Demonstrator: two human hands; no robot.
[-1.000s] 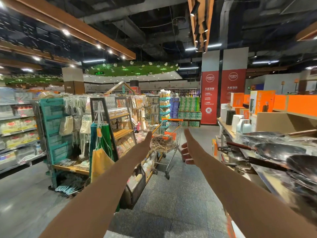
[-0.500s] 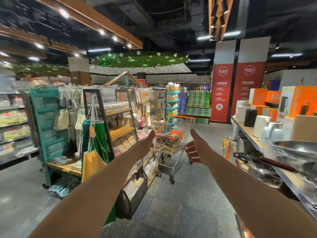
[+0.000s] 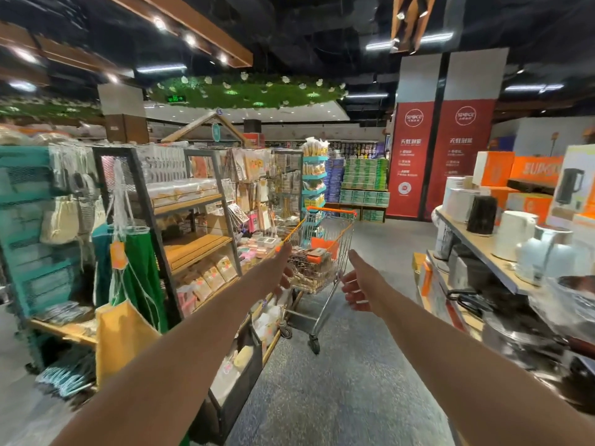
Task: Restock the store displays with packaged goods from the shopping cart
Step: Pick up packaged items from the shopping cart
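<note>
A metal shopping cart (image 3: 335,233) with orange trim stands in the aisle ahead, holding several packaged goods (image 3: 310,259). Both my arms reach forward toward it. My left hand (image 3: 279,272) is held out in front of the cart's left side, fingers relaxed, holding nothing. My right hand (image 3: 359,284) hovers right of the cart's basket, fingers loosely spread and empty. Neither hand touches the cart. The display shelf (image 3: 196,246) with packaged goods stands to the left of the cart.
A teal rack (image 3: 29,220) with hanging bags stands at far left. On the right, a counter (image 3: 476,249) carries kettles, orange boxes and pans. Grey floor (image 3: 338,381) runs between them. Red banners (image 3: 441,156) and stacked green boxes stand at the back.
I have moved forward down the aisle, so the cart appears larger and nearer. Both arms stay stretched out; the right hand's fingers have opened a little more.
</note>
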